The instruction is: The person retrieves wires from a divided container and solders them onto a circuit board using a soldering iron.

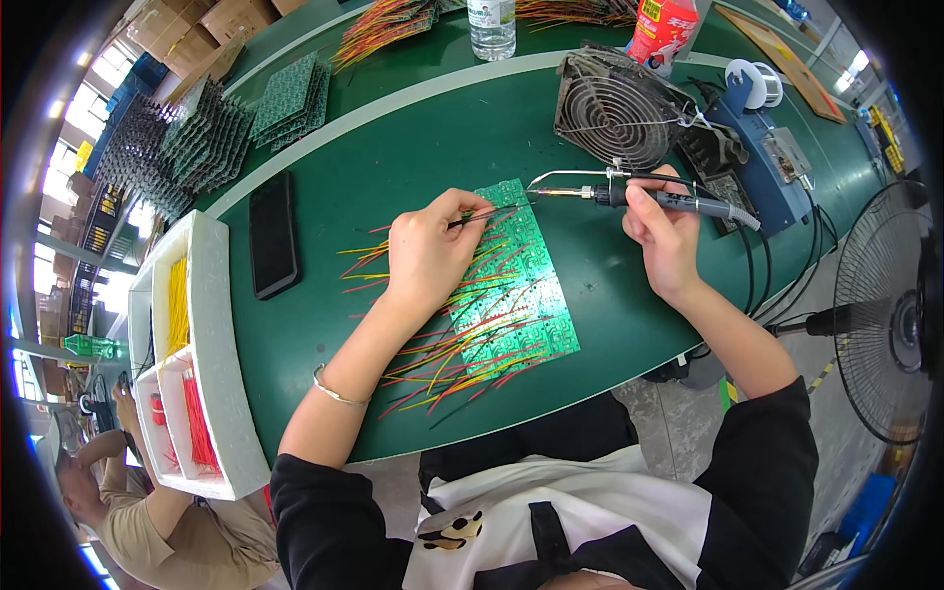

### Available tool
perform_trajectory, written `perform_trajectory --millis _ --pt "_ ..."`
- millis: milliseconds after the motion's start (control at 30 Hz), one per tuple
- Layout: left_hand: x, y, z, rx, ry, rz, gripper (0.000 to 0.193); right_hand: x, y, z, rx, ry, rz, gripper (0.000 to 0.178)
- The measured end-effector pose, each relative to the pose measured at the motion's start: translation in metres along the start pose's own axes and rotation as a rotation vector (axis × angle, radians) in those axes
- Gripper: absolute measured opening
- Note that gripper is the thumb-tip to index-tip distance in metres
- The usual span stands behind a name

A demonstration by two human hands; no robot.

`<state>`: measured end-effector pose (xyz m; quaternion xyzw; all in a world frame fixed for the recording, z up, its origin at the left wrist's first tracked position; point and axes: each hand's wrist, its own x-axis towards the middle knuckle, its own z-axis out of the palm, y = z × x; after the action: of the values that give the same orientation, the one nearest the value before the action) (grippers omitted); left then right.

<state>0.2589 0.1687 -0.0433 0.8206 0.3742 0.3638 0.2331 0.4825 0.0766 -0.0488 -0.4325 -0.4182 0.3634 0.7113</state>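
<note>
My left hand [431, 246] is closed over the upper left of a green circuit board panel [536, 285], pinching a thin black wire [482, 216] by its look. Rows of red, yellow and dark wires [433, 369] stick out leftward from the panel. My right hand [664, 231] is wrapped round a soldering iron [644, 195] with a thin curved metal tube fixed along its top. Its tip [536, 191] points left, just off the panel's upper right edge, close to the black wire's end. Whether tip and wire touch, I cannot tell.
Beyond the iron stand a dusty metal fan [619, 108] and a blue soldering station [757, 147] with a white reel [753, 85]. At left are a black phone [274, 234], a white foam box [221, 393] of wires, and stacked boards [202, 138]. Another person [157, 521] sits at lower left.
</note>
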Motion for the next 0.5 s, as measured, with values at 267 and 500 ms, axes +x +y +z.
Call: perform_trajectory --millis 267,500 --pt "0.002 0.009 -0.013 0.031 -0.04 0.03 0.012 -0.003 -0.008 0.0 -0.021 0.057 -0.035 0.011" --pt "0.015 0.011 -0.042 -0.004 0.095 -0.002 0.015 -0.024 -0.026 0.002 0.088 0.23 0.041 0.011"
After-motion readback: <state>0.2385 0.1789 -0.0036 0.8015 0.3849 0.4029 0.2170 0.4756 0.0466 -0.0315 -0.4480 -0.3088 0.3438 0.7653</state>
